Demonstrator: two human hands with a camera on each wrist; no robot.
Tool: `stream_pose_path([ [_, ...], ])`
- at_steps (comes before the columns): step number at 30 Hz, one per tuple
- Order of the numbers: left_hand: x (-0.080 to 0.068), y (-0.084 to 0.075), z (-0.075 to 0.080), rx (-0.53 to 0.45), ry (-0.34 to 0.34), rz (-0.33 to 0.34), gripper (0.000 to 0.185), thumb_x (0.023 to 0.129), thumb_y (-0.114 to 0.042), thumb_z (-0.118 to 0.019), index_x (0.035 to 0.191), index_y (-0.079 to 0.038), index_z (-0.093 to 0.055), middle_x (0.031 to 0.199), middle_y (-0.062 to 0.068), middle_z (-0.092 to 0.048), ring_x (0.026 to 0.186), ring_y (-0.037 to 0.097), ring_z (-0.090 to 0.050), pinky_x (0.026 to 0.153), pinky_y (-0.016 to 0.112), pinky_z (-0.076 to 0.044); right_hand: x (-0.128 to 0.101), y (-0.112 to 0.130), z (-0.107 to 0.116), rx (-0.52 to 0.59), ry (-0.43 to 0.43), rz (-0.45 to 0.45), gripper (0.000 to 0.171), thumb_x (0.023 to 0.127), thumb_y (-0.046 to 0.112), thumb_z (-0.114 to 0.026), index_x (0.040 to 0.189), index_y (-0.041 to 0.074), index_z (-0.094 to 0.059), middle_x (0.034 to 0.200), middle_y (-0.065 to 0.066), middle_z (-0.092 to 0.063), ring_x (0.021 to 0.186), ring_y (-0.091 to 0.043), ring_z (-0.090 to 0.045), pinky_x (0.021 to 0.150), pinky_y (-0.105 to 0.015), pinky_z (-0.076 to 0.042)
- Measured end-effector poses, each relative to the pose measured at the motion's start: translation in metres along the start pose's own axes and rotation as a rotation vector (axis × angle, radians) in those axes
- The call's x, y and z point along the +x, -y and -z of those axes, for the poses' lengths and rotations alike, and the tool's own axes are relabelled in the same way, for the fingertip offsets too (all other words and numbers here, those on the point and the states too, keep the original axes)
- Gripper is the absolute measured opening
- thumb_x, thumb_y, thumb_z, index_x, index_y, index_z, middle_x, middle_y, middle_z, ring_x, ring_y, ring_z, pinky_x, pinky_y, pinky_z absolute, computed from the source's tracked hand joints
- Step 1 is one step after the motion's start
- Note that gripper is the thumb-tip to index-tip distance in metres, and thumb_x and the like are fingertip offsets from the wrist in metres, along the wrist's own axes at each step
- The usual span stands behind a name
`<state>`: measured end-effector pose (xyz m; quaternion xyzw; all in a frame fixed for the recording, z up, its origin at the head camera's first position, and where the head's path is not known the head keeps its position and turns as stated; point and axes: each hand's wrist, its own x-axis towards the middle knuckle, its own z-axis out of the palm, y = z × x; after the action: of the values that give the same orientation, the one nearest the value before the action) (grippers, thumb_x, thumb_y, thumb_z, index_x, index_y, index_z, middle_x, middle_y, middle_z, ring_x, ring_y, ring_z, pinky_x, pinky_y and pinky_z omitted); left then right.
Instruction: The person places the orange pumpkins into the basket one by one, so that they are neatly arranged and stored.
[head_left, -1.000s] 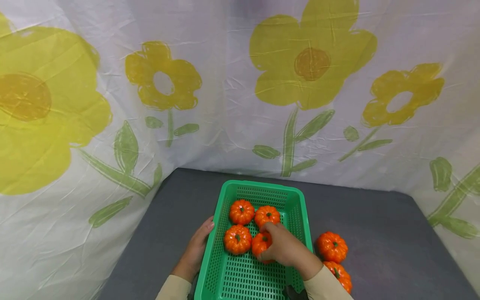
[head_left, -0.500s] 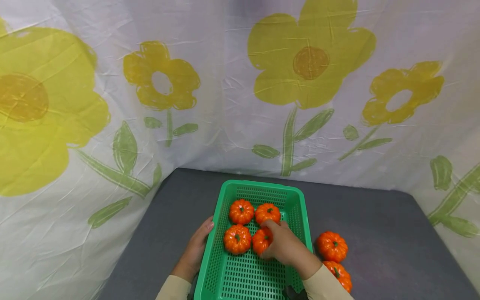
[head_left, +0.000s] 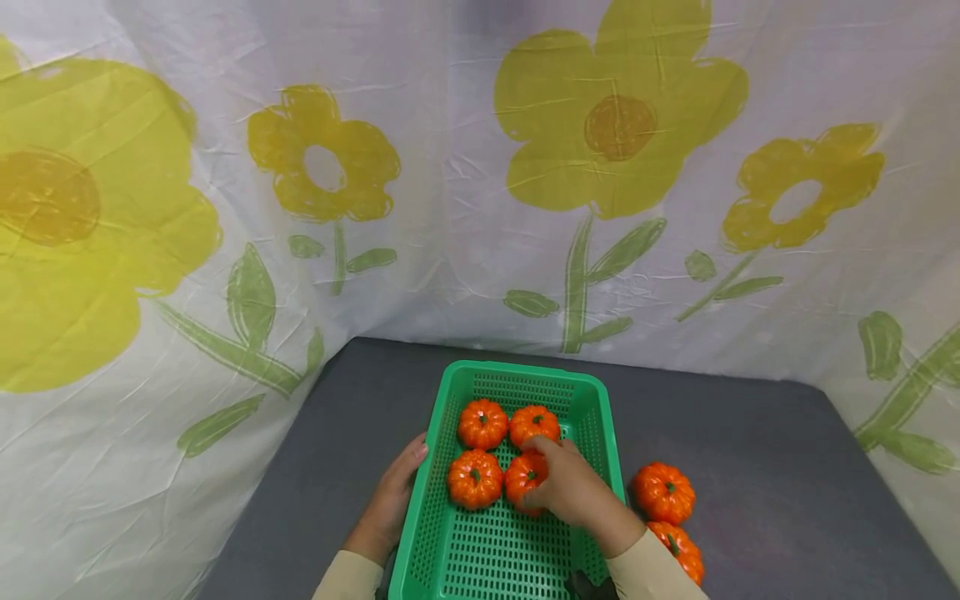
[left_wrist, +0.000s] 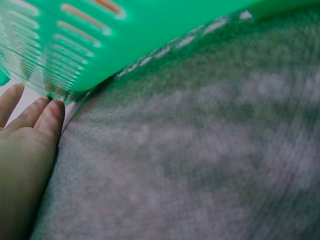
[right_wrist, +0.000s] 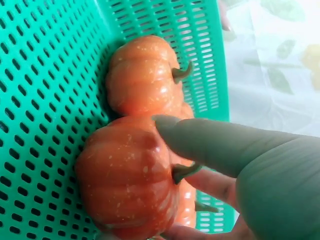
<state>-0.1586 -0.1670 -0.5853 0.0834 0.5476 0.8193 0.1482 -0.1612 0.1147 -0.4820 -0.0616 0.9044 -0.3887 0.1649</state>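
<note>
A green plastic basket (head_left: 491,554) with slotted walls holds several small orange pumpkins. My right hand (head_left: 573,487) reaches inside, its thumb and fingers around the near right pumpkin (head_left: 522,477). In the right wrist view the thumb presses on this ribbed pumpkin (right_wrist: 130,180), with fingers on its far side and a green stem between. Beside it sits the near left pumpkin (head_left: 476,480); behind are the far left pumpkin (head_left: 483,424) and far right pumpkin (head_left: 533,426). My left hand (head_left: 390,500) rests against the basket's left outer wall, its fingers extended; in the left wrist view the fingertips (left_wrist: 52,112) touch that wall.
Two more pumpkins lie on the dark grey table (head_left: 780,492) right of the basket: one farther pumpkin (head_left: 664,493) and one nearer pumpkin (head_left: 678,554), partly behind the right sleeve. A white curtain (head_left: 450,167) with yellow flowers hangs around the table's back and sides.
The near right pumpkin has shifted slightly away from me under my right hand, and the far right pumpkin has also moved slightly back. The left hand and the basket stay put.
</note>
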Motion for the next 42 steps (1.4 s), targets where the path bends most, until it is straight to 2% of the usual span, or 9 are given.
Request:
stream_pose_path([
  [7,0.000,0.000,0.000,0.017,-0.022,0.003,0.064,0.119,-0.040,-0.036,0.172,-0.007,-0.026,0.170,0.025,-0.030,0.143,0.033,-0.049,0.109,0.046,-0.050,-0.003,-0.004,0.007,0.077,-0.016,0.018,0.068,0.085,0.011,-0.094,0.147,0.007,-0.064,0.143,-0.028,-0.051,0.121,-0.044,-0.058,0.092,-0.061,-0.053],
  [11,0.000,0.000,-0.001,0.019,-0.020,-0.003,0.063,0.119,-0.040,-0.035,0.172,-0.006,-0.026,0.170,0.026,-0.031,0.143,0.033,-0.049,0.109,0.046,-0.050,-0.005,-0.003,0.009,0.097,-0.046,0.011,0.069,0.088,0.017,-0.093,0.149,0.008,-0.063,0.149,-0.031,-0.048,0.127,-0.049,-0.056,0.094,-0.064,-0.052],
  [14,0.000,0.000,0.000,0.009,-0.012,-0.002,0.063,0.119,-0.039,-0.034,0.172,-0.006,-0.025,0.170,0.026,-0.030,0.143,0.033,-0.049,0.109,0.046,-0.050,-0.006,-0.002,0.012,0.097,-0.083,0.022,0.069,0.090,0.021,-0.092,0.150,0.007,-0.061,0.157,-0.035,-0.042,0.137,-0.055,-0.049,0.099,-0.069,-0.049],
  [19,-0.001,0.000,0.000,0.001,-0.016,0.002,0.063,0.119,-0.039,-0.035,0.172,-0.006,-0.025,0.170,0.025,-0.030,0.144,0.033,-0.048,0.110,0.046,-0.049,-0.007,-0.003,0.016,0.170,-0.133,0.069,0.066,0.095,0.021,-0.088,0.152,0.006,-0.059,0.156,-0.028,-0.047,0.136,-0.054,-0.049,0.099,-0.067,-0.050],
  [26,-0.002,-0.001,-0.001,0.008,-0.027,0.003,0.063,0.119,-0.039,-0.035,0.172,-0.006,-0.026,0.170,0.025,-0.031,0.144,0.033,-0.048,0.110,0.045,-0.049,-0.010,-0.007,0.023,0.345,-0.127,0.076,0.068,0.099,0.024,-0.085,0.158,0.010,-0.054,0.154,-0.021,-0.051,0.136,-0.050,-0.051,0.095,-0.061,-0.054],
  [37,-0.002,0.000,-0.002,0.009,-0.033,0.003,0.063,0.119,-0.039,-0.035,0.172,-0.007,-0.026,0.171,0.023,-0.030,0.145,0.034,-0.047,0.110,0.044,-0.049,-0.015,-0.009,0.030,0.434,-0.108,0.092,0.070,0.099,0.030,-0.086,0.159,0.019,-0.053,0.153,-0.017,-0.052,0.134,-0.044,-0.053,0.092,-0.056,-0.056],
  [42,-0.002,-0.001,-0.002,0.005,-0.024,0.006,0.063,0.119,-0.039,-0.035,0.172,-0.007,-0.025,0.170,0.025,-0.030,0.142,0.033,-0.050,0.109,0.046,-0.050,-0.017,-0.010,0.036,0.472,-0.092,0.099,0.069,0.098,0.031,-0.086,0.158,0.022,-0.053,0.151,-0.016,-0.052,0.135,-0.044,-0.053,0.096,-0.059,-0.054],
])
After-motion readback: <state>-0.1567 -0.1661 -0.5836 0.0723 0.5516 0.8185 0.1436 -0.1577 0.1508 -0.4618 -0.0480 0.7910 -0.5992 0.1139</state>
